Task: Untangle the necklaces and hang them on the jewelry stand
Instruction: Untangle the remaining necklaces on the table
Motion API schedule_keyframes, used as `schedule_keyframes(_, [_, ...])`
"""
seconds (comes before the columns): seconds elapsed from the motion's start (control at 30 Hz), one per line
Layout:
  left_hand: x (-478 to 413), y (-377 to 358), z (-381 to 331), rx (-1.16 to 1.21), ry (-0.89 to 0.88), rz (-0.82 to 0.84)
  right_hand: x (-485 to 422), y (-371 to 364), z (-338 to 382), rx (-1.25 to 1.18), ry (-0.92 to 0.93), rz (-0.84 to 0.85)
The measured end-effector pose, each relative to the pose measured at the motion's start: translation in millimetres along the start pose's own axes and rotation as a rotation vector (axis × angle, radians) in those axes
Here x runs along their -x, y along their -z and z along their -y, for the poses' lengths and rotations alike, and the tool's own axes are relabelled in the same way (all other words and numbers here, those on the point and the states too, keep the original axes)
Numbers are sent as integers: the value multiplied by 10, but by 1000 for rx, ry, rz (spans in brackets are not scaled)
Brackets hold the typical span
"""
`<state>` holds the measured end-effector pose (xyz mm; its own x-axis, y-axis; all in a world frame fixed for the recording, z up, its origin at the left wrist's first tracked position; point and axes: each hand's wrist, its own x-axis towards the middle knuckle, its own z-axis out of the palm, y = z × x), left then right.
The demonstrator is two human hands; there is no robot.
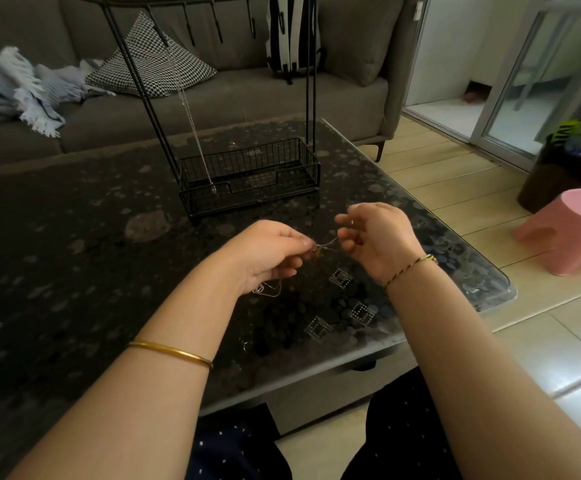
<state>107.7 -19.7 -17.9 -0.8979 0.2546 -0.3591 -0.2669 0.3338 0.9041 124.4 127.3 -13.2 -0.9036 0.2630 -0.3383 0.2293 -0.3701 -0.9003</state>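
Observation:
A thin silver tangled necklace (327,244) is stretched between my two hands above the dark table. My left hand (268,252) pinches one end, and loose loops of the chain (269,289) dangle below that palm. My right hand (375,237) pinches the other end with thumb and fingers. A black wire jewelry stand (247,174) with a basket base stands just beyond my hands. One silver chain (192,123) hangs from a hook on its top bar down into the basket.
The dark speckled glass-topped table (74,254) ends at its right edge near a pink plastic stool (566,230). A grey sofa (247,95) with a checked cushion and a blue blanket lies behind the stand. A dark bin (559,174) stands at the right.

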Motion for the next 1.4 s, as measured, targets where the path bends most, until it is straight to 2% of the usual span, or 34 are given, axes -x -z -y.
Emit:
schedule_keyframes(0.27, [-27,-37,-5,30,26,-36,-30,-32,-99,425,97,106])
schedule_keyframes(0.57, [-86,-52,16,-30,-17,-134,-13,-64,-123,637,127,199])
schedule_keyframes(0.7, [-114,-50,42,-111,-41,-153,4,-61,-131,725,198,216])
schedule_keyframes(0.83, [-99,-47,44,-152,-62,-132,-8,-60,-128,651,233,167])
schedule_keyframes(1.0, [-61,-76,18,-221,-34,-30,-11,-57,-124,559,285,75])
schedule_keyframes(1.1, [-52,-91,6,-318,9,-50,-20,-42,-105,562,285,45])
schedule_keyframes(1.23, [-82,-54,13,-161,16,-180,-18,-38,-111,513,193,66])
schedule_keyframes(1.4, [-91,-54,-25,59,-5,-256,-22,-44,-128,595,163,104])
